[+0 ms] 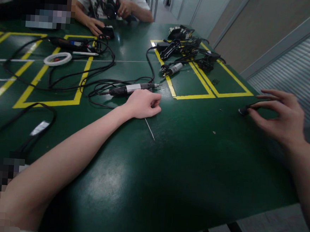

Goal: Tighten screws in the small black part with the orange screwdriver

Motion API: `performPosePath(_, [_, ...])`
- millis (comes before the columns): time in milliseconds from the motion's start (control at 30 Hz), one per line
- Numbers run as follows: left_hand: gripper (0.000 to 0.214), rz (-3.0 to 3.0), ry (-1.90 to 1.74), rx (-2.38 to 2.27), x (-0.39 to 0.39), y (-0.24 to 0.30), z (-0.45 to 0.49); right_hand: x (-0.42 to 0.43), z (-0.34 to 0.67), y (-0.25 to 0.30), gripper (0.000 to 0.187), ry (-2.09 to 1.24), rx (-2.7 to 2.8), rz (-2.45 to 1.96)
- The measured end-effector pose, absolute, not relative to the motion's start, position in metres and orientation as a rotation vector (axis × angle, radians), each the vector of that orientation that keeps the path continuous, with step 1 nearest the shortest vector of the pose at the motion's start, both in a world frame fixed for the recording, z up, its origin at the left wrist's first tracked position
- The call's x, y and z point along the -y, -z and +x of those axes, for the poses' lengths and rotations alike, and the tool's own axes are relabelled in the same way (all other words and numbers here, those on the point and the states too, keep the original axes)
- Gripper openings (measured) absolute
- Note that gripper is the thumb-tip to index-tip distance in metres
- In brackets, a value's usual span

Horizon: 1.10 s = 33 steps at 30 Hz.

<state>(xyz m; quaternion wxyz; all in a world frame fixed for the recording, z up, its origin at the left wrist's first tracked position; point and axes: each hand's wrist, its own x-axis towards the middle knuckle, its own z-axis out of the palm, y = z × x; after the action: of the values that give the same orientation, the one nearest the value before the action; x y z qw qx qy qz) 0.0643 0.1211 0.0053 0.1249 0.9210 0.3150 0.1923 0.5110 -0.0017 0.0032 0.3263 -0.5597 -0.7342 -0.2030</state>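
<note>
My left hand [143, 104] is closed in a loose fist, resting low over the middle of the green table. From under it sticks a thin, straight metal shaft [150, 129], like that of a screwdriver; its handle is hidden in my fingers. Just behind this hand lies a black and silver electric screwdriver [130, 89] with a cable. At the right edge of the table, my right hand [283, 118] pinches a small dark round piece [242, 111] between thumb and fingertips. The piece is too small to name.
The green table [182, 174] carries yellow tape outlines. A second silver driver [174, 69] and tangled black devices [181, 47] lie at the back right. A white tape roll [57, 58] and looped cables [105, 68] are left. Across sits a person [125, 8] holding a black device.
</note>
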Motion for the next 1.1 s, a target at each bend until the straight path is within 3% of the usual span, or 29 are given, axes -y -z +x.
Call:
performPosePath(167, [0.016, 2.687, -0.534, -0.945, -0.122, -0.006, 0.065, 0.002, 0.504, 0.003, 0.071, 0.244, 1.577, -1.661])
performPosePath(233, [0.016, 2.693, -0.53, -0.956, -0.122, -0.005, 0.065, 0.001, 0.502, 0.007, 0.084, 0.129, 1.41, -1.739])
performPosePath(800, [0.016, 2.695, -0.493, -0.983, -0.122, -0.005, 0.065, 0.002, 0.502, 0.007, 0.1, -0.298, 1.294, -1.716])
performPosePath(1100, [0.016, 2.706, -0.526, -0.954, -0.123, -0.004, 0.065, 0.003, 0.499, 0.001, 0.101, -0.326, 1.24, -1.776])
